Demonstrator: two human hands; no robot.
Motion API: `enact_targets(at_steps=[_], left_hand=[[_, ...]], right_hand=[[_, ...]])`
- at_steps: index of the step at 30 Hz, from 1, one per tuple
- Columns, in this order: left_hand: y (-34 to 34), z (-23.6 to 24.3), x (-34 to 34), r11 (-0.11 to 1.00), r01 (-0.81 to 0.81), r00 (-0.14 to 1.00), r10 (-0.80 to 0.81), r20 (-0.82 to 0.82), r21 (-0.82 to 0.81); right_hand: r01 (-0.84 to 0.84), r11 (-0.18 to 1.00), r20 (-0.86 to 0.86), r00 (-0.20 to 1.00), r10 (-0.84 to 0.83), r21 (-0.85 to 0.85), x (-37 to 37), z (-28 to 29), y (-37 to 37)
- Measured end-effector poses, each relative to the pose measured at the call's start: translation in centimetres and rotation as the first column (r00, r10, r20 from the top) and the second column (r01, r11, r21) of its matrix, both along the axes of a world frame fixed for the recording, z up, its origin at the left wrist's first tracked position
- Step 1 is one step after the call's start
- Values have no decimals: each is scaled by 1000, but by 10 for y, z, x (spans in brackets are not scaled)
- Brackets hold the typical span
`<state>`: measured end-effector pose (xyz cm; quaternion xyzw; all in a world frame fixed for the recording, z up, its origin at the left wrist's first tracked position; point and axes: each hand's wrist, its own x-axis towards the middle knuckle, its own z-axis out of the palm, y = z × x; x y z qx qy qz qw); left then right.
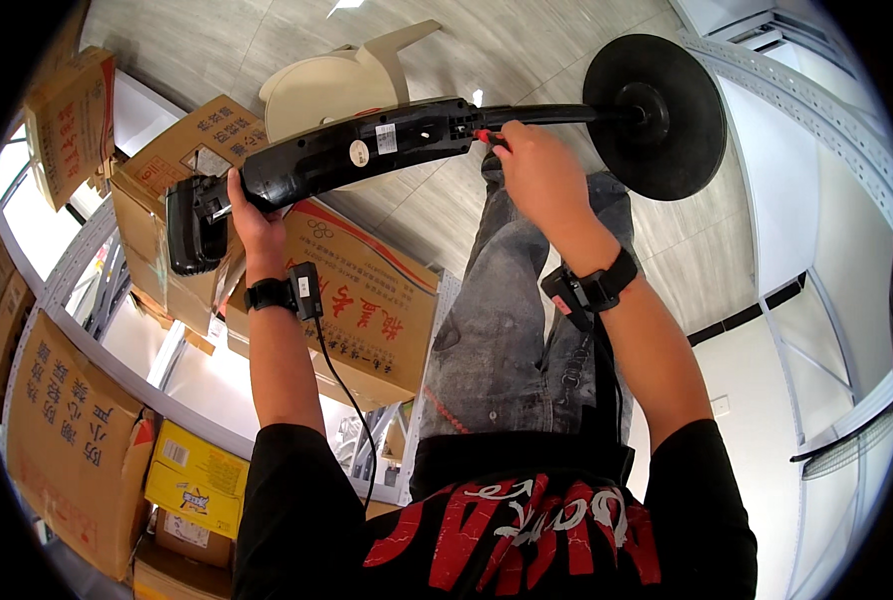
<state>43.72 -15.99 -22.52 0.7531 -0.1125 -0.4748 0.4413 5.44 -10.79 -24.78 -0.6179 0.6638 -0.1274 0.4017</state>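
A long black appliance [327, 160] with a curved plastic body lies across the upper middle. A slim black pole runs from its right end to a round black disc base [655, 118]. My left hand [257, 225] grips the body near its blocky left end, thumb on top and the other fingers mostly hidden underneath. At the joint between body and pole, my right hand [539, 180] is closed on a small red-and-black tool [485, 135]. Its red end meets the joint; my fingers cover the rest, so its exact kind is unclear.
A beige plastic stool [332, 90] stands on the tiled floor behind the appliance. Cardboard boxes [362, 290] and a yellow carton [197, 478] crowd the left side, among white metal shelving. At the right rises a white perforated shelf frame [797, 110].
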Motion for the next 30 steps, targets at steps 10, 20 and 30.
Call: enact_targets(at_steps=[10,20,30], left_hand=[[-2,-3,-2,1000,1,1000,-1,14,4],[-2,-4,0,1000,-22,1000,22,3,1],[-4,1,-9,999,-46,998,45,44,8]], right_hand=[[2,977,-80,997,15,214,4,9,-1],[-24,995,10,1000,25,-93,5,3,3],[-25,996,-61,998,31,84,4,9,-3]])
